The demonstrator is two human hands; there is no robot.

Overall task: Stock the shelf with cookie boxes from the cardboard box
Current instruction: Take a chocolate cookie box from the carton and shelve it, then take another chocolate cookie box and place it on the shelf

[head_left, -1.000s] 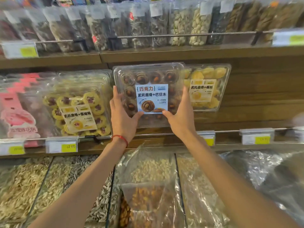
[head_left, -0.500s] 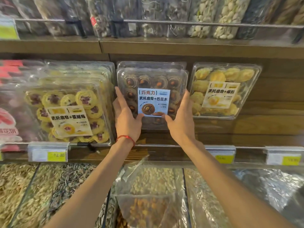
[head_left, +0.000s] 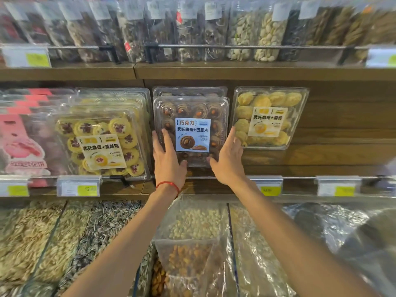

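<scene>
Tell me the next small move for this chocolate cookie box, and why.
Probably press the chocolate cookie box flat against the matching box behind it. It stands upright in its slot, and the left hand and right hand lie with straight fingers on its lower corners, thumbs at its bottom edge.

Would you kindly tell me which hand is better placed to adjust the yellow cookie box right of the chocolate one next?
Probably the right hand: its fingertips lie beside the yellow cookie box's lower left corner, while the left hand rests on the chocolate cookie box's left side.

cookie box (head_left: pixel 190 131) lbl "巧克力", price tag (head_left: pixel 78 186) "12"
</scene>
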